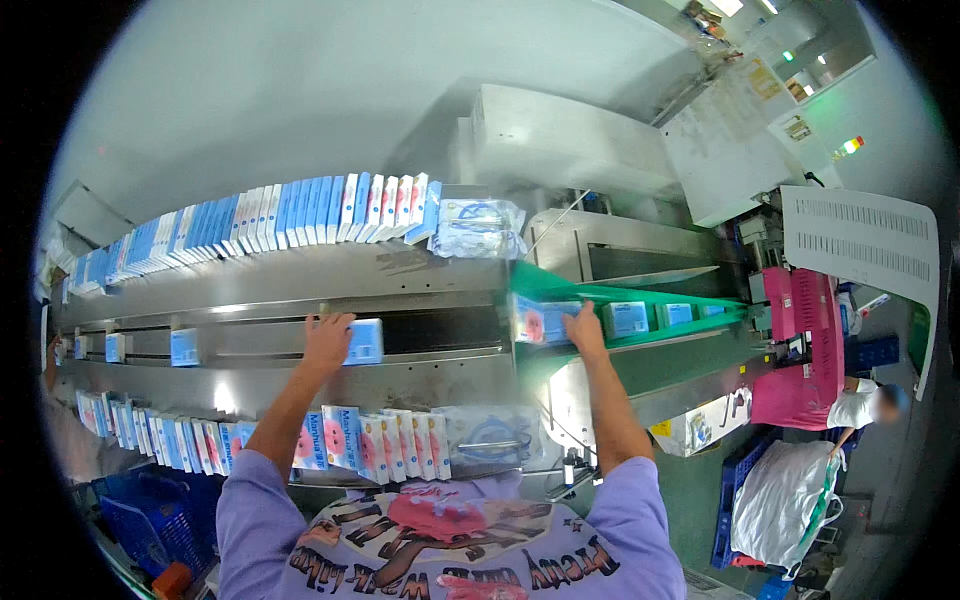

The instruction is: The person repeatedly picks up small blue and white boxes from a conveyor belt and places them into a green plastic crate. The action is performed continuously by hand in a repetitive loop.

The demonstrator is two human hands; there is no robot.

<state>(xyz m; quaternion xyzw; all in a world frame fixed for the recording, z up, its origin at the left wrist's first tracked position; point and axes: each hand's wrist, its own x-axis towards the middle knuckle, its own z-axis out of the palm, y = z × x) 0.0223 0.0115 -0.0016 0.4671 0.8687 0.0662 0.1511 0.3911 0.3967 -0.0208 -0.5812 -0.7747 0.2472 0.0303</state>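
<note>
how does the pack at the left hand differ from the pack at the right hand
The pack at the left hand is by a dark slot in the metal table; the pack at the right hand is between green guides. The left one shows no pink where visible; the right one shows a pink picture. Both are blue and white, each partly covered by a hand.

Light-blue rectangular box (366, 341) near the clock's hub, slim blue-and-white packs (285, 215), some pink-printed, at ten o'clock from here, bright-green strip guides (600, 288) and magenta plastic crates (828, 345) toward three, lavender T-shirt (450, 545) with pink-and-black graphics at six, blue lattice basket (150, 520) at eight
</note>
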